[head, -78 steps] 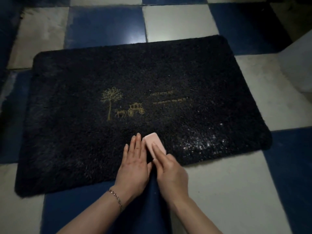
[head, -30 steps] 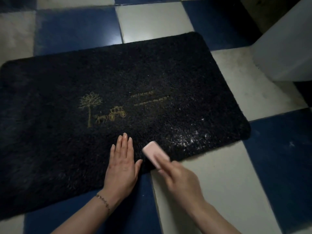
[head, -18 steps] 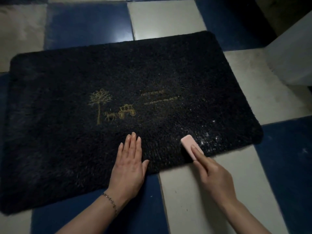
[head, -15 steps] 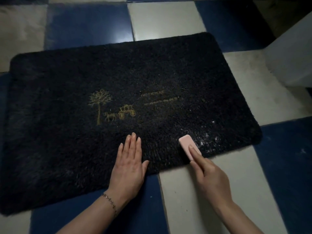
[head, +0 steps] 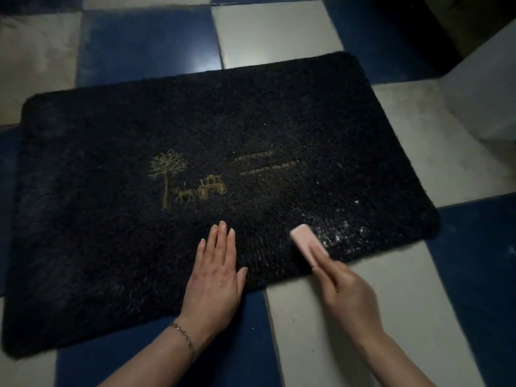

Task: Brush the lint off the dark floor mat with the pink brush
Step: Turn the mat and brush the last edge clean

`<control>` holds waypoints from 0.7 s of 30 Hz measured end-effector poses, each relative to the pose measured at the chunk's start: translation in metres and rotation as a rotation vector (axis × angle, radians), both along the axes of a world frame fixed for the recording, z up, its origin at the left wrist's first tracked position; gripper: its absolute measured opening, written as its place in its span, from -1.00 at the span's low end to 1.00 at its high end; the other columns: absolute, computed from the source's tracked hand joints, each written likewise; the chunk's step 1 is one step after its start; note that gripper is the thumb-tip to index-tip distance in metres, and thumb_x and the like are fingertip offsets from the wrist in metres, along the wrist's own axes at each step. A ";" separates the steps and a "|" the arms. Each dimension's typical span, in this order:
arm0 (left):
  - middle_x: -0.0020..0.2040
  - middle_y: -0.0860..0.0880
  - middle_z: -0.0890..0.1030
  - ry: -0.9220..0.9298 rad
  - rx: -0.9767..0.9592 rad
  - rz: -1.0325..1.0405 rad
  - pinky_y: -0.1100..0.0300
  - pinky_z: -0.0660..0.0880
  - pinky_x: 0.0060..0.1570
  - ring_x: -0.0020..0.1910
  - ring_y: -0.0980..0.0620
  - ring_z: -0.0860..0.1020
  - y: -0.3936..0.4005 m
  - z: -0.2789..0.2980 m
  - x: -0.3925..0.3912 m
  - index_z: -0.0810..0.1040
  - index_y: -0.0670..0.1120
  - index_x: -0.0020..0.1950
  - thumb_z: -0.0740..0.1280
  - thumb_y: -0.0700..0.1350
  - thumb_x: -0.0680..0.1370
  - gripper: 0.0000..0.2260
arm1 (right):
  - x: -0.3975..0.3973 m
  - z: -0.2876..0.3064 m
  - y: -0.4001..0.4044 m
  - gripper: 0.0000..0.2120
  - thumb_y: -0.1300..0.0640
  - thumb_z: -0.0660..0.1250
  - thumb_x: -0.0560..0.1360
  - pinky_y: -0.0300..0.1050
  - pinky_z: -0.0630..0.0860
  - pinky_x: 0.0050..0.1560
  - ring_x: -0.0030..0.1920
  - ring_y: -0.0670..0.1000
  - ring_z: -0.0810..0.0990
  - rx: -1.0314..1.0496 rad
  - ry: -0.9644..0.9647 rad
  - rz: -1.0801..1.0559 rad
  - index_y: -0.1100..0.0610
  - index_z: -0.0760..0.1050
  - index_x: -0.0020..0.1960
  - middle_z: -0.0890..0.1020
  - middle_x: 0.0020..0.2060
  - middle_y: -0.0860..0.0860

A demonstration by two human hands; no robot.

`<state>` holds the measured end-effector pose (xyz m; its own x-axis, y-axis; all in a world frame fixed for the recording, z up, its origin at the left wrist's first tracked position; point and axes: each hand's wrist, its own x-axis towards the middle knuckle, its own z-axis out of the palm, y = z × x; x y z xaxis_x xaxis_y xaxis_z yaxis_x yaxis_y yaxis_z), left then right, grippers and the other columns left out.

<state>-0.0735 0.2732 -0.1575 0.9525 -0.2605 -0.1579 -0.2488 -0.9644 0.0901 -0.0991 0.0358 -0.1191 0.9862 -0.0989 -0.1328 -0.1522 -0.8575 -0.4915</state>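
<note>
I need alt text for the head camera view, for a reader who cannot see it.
A right hand holds a pink brush on a dark floor mat, beside white lint near its corner. The left hand presses flat on the mat, on a blue-and-white tiled floor.

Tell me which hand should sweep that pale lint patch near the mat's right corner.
Right. The right hand already grips the pink brush beside the lint patch, while the left hand lies flat on the mat, probably steadying it.
</note>
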 end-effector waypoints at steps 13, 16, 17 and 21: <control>0.55 -0.25 0.11 0.024 -0.008 -0.009 -0.08 0.04 0.44 0.54 -0.17 0.10 0.002 0.000 0.001 0.19 -0.28 0.52 0.05 0.12 0.52 -0.32 | 0.013 0.015 0.078 -0.60 -0.11 0.12 0.46 -0.09 0.39 -0.50 -0.42 0.02 0.51 -0.044 0.009 0.228 -0.34 0.34 0.29 0.47 -0.32 -0.07; 0.55 -0.26 0.13 0.018 0.007 -0.015 -0.10 0.07 0.44 0.54 -0.19 0.11 0.002 0.000 0.001 0.18 -0.28 0.52 0.03 0.14 0.55 -0.33 | 0.021 0.008 0.046 -0.59 -0.11 0.14 0.47 -0.07 0.40 -0.54 -0.46 0.05 0.50 -0.107 -0.020 0.267 -0.36 0.32 0.30 0.47 -0.33 -0.05; 0.55 -0.26 0.12 0.025 0.012 -0.012 -0.11 0.08 0.44 0.54 -0.19 0.11 0.002 0.001 0.001 0.17 -0.28 0.53 0.02 0.15 0.55 -0.33 | 0.020 0.007 0.033 -0.58 -0.11 0.16 0.49 -0.06 0.42 -0.52 -0.44 0.04 0.51 -0.115 -0.006 0.239 -0.39 0.28 0.32 0.47 -0.31 -0.05; 0.55 -0.26 0.12 0.038 0.012 0.003 -0.12 0.10 0.42 0.54 -0.19 0.11 0.001 0.003 0.001 0.17 -0.26 0.53 -0.01 0.15 0.56 -0.34 | 0.018 0.006 0.009 -0.50 -0.05 0.29 0.50 -0.03 0.48 -0.37 -0.31 -0.01 0.56 -0.050 0.047 0.059 -0.47 0.20 0.30 0.53 -0.23 -0.07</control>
<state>-0.0726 0.2738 -0.1547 0.9465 -0.2557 -0.1970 -0.2428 -0.9661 0.0874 -0.0813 0.0452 -0.1134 0.9833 -0.0487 -0.1755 -0.1228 -0.8888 -0.4415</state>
